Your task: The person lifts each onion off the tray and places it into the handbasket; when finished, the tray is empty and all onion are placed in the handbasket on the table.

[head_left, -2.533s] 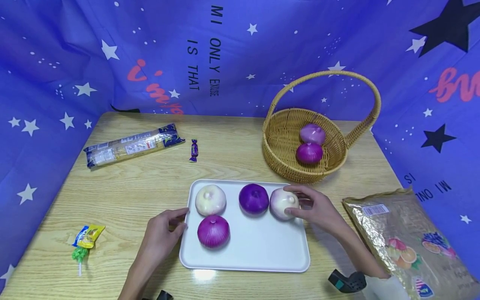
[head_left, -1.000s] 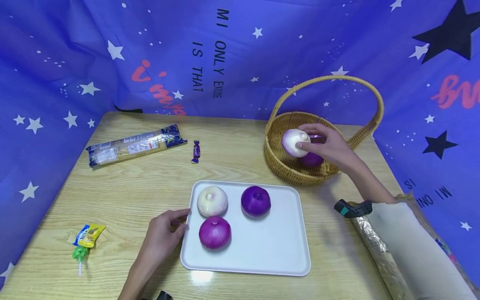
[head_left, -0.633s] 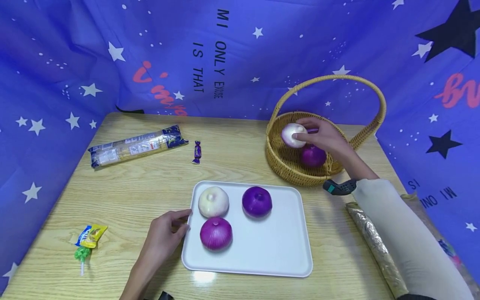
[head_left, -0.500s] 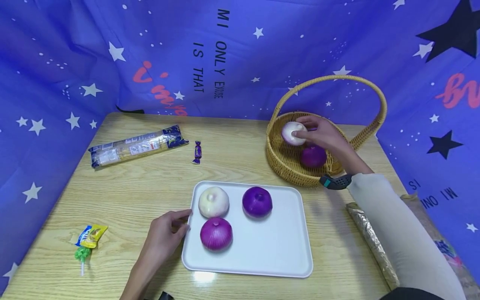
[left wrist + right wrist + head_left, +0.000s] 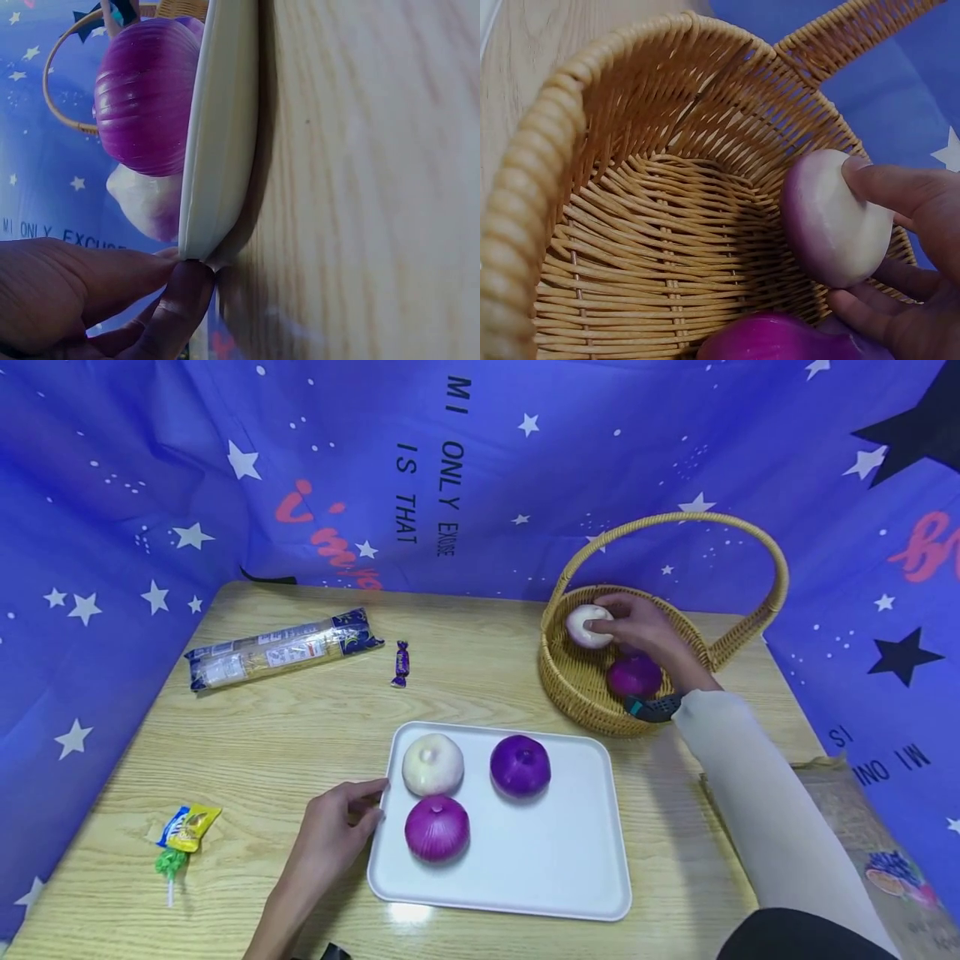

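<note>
Left hand (image 5: 330, 833) pinched the tray (image 5: 551, 860); right hand (image 5: 647, 628) gripped a white onion (image 5: 582, 630) that, loosed early, could have bumped a purple onion (image 5: 635, 673).

The pale onion (image 5: 585, 627) in your right grip (image 5: 643, 623) is now off the white tray (image 5: 555, 856) and inside the wicker basket (image 5: 561, 683).

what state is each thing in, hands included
Left hand: pinching the tray
Right hand: gripping a whitish onion
Whitish onion: whole, held
Tray: flat, three onions on it
Basket: upright, uncovered, purple onion inside
Long packet: lying flat, looks closed
Purple candy: wrapped
Yellow candy: wrapped
Lollipop: lying flat
Brown bag: partly hidden, closure unclear
</note>
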{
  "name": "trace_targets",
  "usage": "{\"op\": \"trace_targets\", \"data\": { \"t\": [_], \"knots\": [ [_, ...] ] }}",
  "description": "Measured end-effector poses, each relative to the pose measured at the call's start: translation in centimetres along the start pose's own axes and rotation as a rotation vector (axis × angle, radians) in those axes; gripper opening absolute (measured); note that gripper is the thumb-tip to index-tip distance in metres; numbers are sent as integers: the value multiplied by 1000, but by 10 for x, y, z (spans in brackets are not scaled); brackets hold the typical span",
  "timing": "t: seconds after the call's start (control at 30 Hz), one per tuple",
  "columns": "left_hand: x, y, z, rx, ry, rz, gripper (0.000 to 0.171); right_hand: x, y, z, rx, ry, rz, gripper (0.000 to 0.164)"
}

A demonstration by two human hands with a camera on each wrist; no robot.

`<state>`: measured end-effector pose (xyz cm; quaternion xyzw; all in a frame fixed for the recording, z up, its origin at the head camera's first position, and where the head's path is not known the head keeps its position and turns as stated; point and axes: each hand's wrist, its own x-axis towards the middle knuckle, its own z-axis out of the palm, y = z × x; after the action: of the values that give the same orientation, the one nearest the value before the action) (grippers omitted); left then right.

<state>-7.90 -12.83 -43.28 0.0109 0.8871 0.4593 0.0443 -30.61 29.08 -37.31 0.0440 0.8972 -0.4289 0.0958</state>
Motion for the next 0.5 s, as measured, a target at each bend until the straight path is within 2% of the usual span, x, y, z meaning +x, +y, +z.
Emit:
{"op": "trace_targets", "data": {
  "t": [0.13,0.5],
  "knots": [
    [0,0,0,-8,-4,4,37,1,0,1,-16,17,1,58],
    [0,-1,0,3,-3,6,37,7,-2,5,-188,46,-30,58]
  ]
}}
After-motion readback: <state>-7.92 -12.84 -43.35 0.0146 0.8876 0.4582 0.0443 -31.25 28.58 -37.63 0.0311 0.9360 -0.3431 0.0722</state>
